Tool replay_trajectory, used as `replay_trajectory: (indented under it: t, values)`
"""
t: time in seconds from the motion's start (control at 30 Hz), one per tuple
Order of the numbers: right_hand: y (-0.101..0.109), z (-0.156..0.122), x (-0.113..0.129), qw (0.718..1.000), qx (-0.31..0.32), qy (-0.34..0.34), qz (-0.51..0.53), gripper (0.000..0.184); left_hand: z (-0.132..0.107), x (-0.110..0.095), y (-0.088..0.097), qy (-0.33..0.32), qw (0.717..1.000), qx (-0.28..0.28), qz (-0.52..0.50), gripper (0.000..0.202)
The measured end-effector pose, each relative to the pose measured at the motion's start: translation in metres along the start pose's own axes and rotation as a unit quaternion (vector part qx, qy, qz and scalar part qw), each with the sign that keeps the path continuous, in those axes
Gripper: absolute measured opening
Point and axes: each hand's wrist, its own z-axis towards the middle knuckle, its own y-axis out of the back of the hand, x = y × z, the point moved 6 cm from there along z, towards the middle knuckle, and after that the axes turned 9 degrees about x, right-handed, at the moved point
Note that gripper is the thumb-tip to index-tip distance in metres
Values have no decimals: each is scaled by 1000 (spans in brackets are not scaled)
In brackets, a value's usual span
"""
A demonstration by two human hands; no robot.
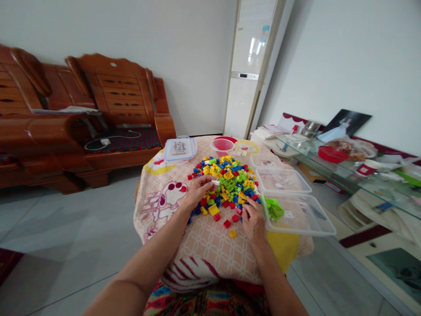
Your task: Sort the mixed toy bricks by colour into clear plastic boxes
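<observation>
Head view, left to right: wooden armchair (122,90); blue-edged box (179,149) toward far side of patterned cloth (210,245); left hand (198,189), thumb and fingertips pinched together on white piece (215,182), over left part of mixed brick pile (230,183); yellow round piece (233,234) in front of pile; right hand (255,219), fingers half curled at pile's right edge, cannot tell if gripping anything; nearest clear tray (311,215), green bricks (274,210) inside left end
</observation>
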Motion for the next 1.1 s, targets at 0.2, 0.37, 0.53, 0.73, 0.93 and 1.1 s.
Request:
replay_trajectory:
  t: [0.2,0.37,0.53,0.73,0.93,1.1]
  values:
    - [0,0,-1,1000,-7,-1,-4,27,1,0,-1,1,1000,8,-4,36]
    - [0,0,0,1000,-3,-2,-5,27,1,1,0,0,1000,8,-6,36]
    - [0,1,0,1000,-2,-4,-3,27,1,1,0,2,1000,7,-9,36]
    - [0,0,-1,1000,-5,-5,3,27,1,-1,-2,0,1000,11,-12,36]
    - [0,0,-1,1000,-4,-6,12,27,1,-1,-2,6,1000,6,-9,37]
    - [0,0,1,1000,-3,-2,5,27,3,-2,-1,12,1000,4,1,37]
